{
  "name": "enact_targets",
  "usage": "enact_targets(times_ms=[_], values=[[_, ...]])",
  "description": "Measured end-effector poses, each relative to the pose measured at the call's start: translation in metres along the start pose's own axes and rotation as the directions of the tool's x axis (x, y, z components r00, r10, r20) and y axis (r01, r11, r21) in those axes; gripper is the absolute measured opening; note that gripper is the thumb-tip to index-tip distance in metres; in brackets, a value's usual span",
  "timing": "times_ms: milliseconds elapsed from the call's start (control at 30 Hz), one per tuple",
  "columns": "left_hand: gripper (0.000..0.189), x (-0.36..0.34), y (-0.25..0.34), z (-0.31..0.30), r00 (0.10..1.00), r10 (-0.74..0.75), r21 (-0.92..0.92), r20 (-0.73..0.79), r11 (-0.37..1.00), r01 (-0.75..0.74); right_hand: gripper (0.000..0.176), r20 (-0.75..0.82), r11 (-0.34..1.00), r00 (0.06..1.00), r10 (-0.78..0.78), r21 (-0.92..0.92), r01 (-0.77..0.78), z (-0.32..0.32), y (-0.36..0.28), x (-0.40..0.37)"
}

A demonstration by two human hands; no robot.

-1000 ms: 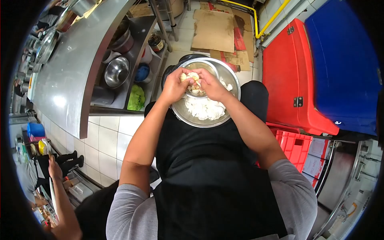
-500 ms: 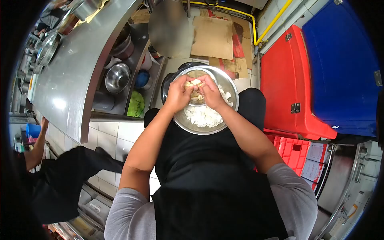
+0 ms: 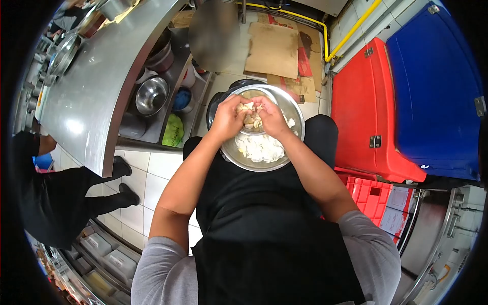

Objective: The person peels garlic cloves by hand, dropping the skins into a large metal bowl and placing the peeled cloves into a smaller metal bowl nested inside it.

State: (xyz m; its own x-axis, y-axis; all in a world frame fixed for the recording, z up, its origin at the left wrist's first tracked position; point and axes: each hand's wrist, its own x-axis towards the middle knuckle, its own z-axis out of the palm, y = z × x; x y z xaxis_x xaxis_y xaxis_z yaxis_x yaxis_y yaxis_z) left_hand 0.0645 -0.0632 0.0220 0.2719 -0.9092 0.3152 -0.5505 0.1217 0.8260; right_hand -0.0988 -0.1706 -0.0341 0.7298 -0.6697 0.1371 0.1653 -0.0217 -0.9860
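Observation:
A large steel bowl [image 3: 295, 109] rests on my lap and holds white peelings [image 3: 262, 147]. A smaller bowl of garlic cloves [image 3: 250, 121] sits inside it at the far side. My left hand [image 3: 227, 118] and my right hand [image 3: 272, 117] meet over the small bowl, and both pinch the same garlic clove [image 3: 249, 107] between the fingertips. I wear a black apron and grey sleeves.
A steel counter [image 3: 96, 81] runs along the left, with bowls [image 3: 151, 95] and a green bag [image 3: 173, 131] on its lower shelf. Red [image 3: 366, 101] and blue [image 3: 437, 86] bins stand at right. Cardboard [image 3: 272, 48] lies on the floor ahead. A person in black [image 3: 56, 198] stands at left.
My hands stay on the garlic over the bowl, shifted slightly. The person at left has stepped along the counter, and a blurred shape has come into view at the top.

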Motion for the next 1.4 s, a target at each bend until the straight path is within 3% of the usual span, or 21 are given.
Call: enact_targets(times_ms=[133,200,500,633,700,733,800,867,933,1067,1133,1200,1267,1367,1400], values=[[0.028,-0.004,-0.006,-0.004,0.995,0.061,0.070,0.074,0.995,-0.066,0.017,0.015,0.999,1.000,0.011,0.031,-0.012,-0.002,-0.004,0.000],[0.028,-0.006,-0.007,-0.004,0.991,0.062,0.093,0.117,0.993,-0.073,0.014,0.124,0.957,0.972,0.197,0.192,-0.219,-0.004,-0.003,-0.003],[0.031,-0.003,0.005,-0.003,0.994,0.027,-0.027,0.106,0.999,-0.024,0.008,-0.025,0.992,0.999,-0.039,0.122,0.042,-0.004,0.019,0.004],[0.030,-0.007,0.003,0.000,0.998,0.037,-0.044,0.047,0.998,-0.035,0.010,0.060,0.984,0.992,0.110,0.133,-0.117,-0.009,0.009,-0.004],[0.032,-0.008,-0.002,0.002,0.995,0.085,-0.004,0.054,0.996,-0.085,0.011,0.125,0.919,0.967,0.223,0.304,-0.252,-0.008,0.001,-0.006],[0.033,-0.008,-0.005,0.002,0.990,0.132,0.040,0.057,0.990,-0.134,0.011,0.127,0.919,0.966,0.223,0.304,-0.252,-0.005,-0.004,-0.006],[0.034,-0.010,-0.004,0.006,0.990,0.144,0.029,0.010,0.989,-0.144,0.012,0.078,0.794,0.955,0.285,0.539,-0.281,0.000,-0.011,-0.007],[0.034,-0.008,0.001,0.009,0.987,0.158,0.015,-0.032,0.987,-0.158,0.012,0.089,0.762,0.954,0.285,0.583,-0.282,0.000,-0.008,-0.007],[0.033,-0.007,0.004,0.009,0.998,0.050,-0.029,-0.035,0.998,-0.051,0.013,0.099,0.726,0.953,0.286,0.626,-0.283,-0.003,-0.006,-0.007],[0.028,-0.006,0.002,0.011,0.995,0.095,-0.060,-0.011,0.994,-0.095,0.016,0.228,0.615,0.934,0.276,0.705,-0.354,-0.006,-0.014,-0.009],[0.024,-0.007,0.003,0.016,0.998,-0.056,-0.239,-0.037,0.970,0.046,0.015,0.285,0.589,0.926,0.248,0.714,-0.378,-0.009,-0.009,-0.010],[0.025,-0.004,0.010,0.013,0.999,-0.031,-0.214,-0.013,0.976,0.028,0.020,0.246,0.604,0.961,0.127,0.749,-0.272,-0.003,-0.001,-0.011],[0.025,-0.001,0.016,0.013,1.000,-0.011,-0.191,0.001,0.982,0.011,0.019,0.173,0.592,0.970,0.169,0.769,-0.240,0.003,-0.004,-0.016],[0.026,0.003,0.018,0.019,0.991,-0.081,-0.092,-0.109,0.993,0.071,0.017,0.063,0.611,0.970,0.233,0.767,-0.196,0.013,-0.018,-0.012],[0.026,0.002,0.021,0.021,0.976,-0.208,-0.259,-0.056,0.948,0.187,0.017,0.018,0.635,0.965,0.260,0.750,-0.185,0.013,-0.017,-0.012]])
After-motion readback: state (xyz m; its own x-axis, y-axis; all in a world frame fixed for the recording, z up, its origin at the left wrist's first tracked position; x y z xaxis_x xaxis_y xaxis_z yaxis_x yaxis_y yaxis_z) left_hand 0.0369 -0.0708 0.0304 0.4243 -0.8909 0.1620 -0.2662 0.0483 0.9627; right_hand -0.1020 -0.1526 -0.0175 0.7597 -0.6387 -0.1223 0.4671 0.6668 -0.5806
